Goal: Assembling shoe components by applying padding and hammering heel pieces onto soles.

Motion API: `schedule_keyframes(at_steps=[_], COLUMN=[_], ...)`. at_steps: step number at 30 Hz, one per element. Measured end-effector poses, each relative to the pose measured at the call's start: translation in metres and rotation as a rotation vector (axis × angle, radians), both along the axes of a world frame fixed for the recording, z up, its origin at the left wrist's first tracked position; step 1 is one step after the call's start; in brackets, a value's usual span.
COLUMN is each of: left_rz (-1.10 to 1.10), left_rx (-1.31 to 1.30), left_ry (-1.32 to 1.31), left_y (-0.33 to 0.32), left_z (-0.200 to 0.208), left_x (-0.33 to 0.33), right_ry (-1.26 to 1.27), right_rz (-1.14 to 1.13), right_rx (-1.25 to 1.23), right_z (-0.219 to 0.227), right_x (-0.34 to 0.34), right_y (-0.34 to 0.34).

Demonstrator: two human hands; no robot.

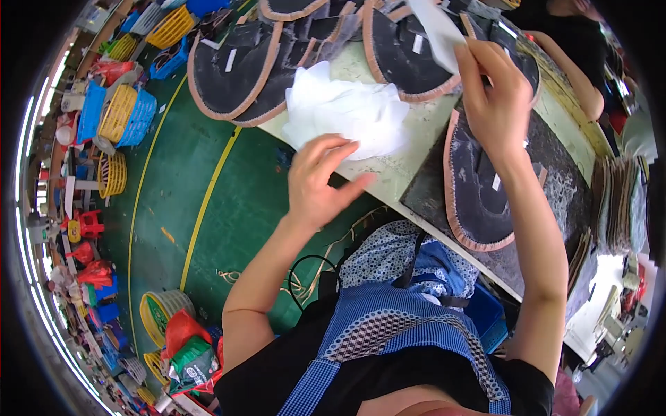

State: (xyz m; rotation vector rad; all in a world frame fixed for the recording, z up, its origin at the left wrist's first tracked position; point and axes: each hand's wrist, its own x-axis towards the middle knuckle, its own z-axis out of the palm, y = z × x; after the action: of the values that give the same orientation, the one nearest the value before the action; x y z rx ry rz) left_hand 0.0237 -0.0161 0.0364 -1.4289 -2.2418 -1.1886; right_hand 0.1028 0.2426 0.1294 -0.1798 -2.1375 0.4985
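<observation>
Between the thumb and fingers of my right hand (496, 97) is a thin white sheet piece (438, 38), held up over the far part of the table. A loose pile of similar white pieces (347, 111) lies on the pale table top. My left hand (320, 182) is at the near edge of that pile, thumb and fingers apart; whether the fingertips touch it I cannot tell. Below my right hand, a black shoe upper (479, 187) with a tan fringed edge rests on a dark board (558, 184). More black uppers (232, 66) lie overlapping along the far side.
A stack of flat sheets (619, 204) stands at the right. Another person's arm (569, 73) shows at the far right. Yellow and blue baskets (125, 114) stand left beyond the green floor (229, 201). A basket with red bags (184, 333) is at the lower left.
</observation>
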Motion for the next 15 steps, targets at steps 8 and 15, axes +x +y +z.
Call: schedule_keyframes(at_steps=[8,15], left_rz=[-0.406,-0.797], left_rx=[0.263,-0.57], left_ry=[-1.574,-1.32], left_y=[0.059,0.05], left_z=[0.024,0.005], left_x=[0.071,0.099], right_ry=[-0.234,-0.75], right_rz=[-0.008,0.093], right_rx=[-0.195,-1.552], right_z=[-0.029,-0.057], right_x=[0.175,0.287], right_y=[-0.038,-0.055])
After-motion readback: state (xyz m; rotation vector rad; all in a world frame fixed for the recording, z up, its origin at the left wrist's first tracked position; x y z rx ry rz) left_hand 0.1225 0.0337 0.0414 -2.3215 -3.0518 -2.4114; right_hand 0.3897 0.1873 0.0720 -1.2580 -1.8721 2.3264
